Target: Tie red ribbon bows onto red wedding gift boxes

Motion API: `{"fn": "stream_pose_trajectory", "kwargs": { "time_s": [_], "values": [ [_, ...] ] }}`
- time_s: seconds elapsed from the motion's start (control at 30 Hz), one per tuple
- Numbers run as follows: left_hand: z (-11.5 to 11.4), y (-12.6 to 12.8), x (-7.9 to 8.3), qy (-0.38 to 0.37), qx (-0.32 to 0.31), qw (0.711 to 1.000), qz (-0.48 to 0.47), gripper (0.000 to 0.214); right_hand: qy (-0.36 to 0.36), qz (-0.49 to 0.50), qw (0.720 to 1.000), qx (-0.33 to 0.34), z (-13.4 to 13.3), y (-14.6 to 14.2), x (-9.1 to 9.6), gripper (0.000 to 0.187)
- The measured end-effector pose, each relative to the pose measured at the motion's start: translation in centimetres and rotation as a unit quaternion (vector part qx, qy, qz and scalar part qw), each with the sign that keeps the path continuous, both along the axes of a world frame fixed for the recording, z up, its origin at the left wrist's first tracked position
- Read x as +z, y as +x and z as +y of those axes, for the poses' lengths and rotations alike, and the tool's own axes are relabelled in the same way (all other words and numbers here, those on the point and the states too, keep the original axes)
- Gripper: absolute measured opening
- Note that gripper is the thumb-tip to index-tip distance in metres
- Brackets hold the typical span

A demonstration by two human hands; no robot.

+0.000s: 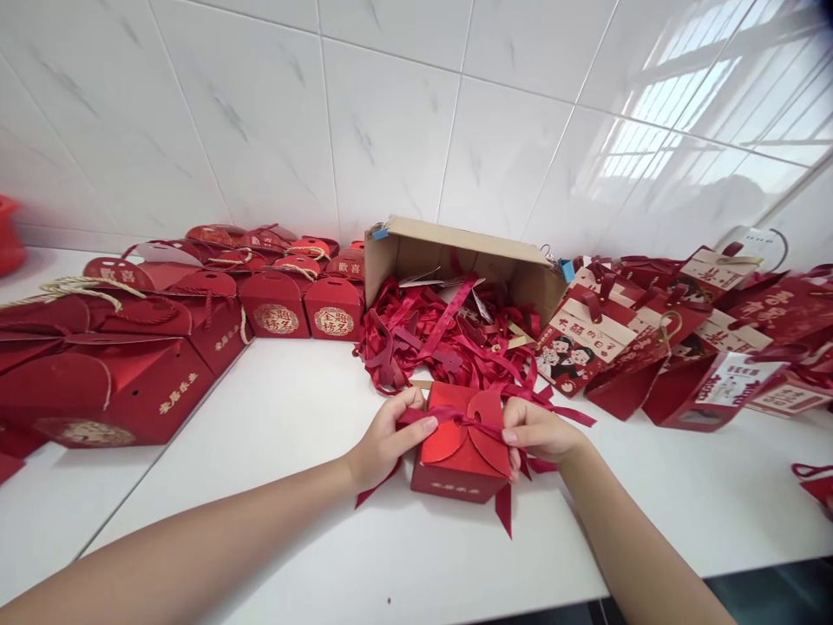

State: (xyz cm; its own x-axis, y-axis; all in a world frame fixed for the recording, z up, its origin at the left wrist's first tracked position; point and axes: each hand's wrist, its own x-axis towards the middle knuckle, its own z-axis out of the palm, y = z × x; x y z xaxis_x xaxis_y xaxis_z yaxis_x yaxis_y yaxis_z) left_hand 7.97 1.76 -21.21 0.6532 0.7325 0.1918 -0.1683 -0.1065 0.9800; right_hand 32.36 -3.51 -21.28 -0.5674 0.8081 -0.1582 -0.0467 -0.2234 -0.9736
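A small red gift box (459,473) with curved, interlocking top flaps stands on the white counter in front of me. Dark red ribbon (478,423) crosses its top, knotted near the middle, and its loose tails hang down at both sides. At the box's left edge my left hand (390,438) pinches the ribbon between thumb and fingers. My right hand (537,434) closes on the ribbon at the right edge, its fingers against the box's side. A tangled heap of red ribbons (436,334) lies just behind the box.
An open cardboard carton (468,239) on its side spills the ribbons forward. Red boxes with cord handles (335,308) crowd the left, and printed red gift boxes (579,338) stand at the right. A tiled wall (390,130) rises behind; the counter (312,555) ends at the front right.
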Motion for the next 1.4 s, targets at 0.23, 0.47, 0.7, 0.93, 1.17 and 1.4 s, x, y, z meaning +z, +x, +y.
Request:
{"fn": "stream_pose_trajectory", "kwargs": {
  "time_s": [0.23, 0.47, 0.7, 0.93, 1.17, 1.4],
  "values": [
    [0.1, 0.3, -0.4, -0.052, -0.006, 0.999, -0.012, 0.045, 0.006, 0.009, 1.000, 0.006, -0.2, 0.5, 0.3, 0.035],
    [0.2, 0.6, -0.6, -0.164, -0.042, 0.985, -0.034, 0.047, 0.038, 0.006, 0.999, -0.031, -0.4, 0.5, 1.0, 0.035],
    [0.8, 0.3, 0.1, -0.160, -0.047, 0.986, -0.004, 0.053, 0.045, 0.013, 0.999, -0.027, -0.3, 0.8, 1.0, 0.032],
    [2.1, -0.7, 1.6, -0.056, -0.092, 0.993, 0.038, 0.052, 0.082, 0.018, 0.996, -0.004, -0.4, 1.1, 1.3, 0.028],
    [4.6, -1.2, 1.3, -0.258, -0.210, 0.938, 0.100, 0.047, 0.057, 0.013, 0.995, -0.085, -0.4, 1.8, 1.7, 0.021],
    [5.2, -1.8, 3.6, -0.241, -0.296, 0.912, 0.150, 0.059, 0.076, 0.088, 0.985, -0.129, -1.0, 1.4, 2.4, 0.024]
  ]
}}
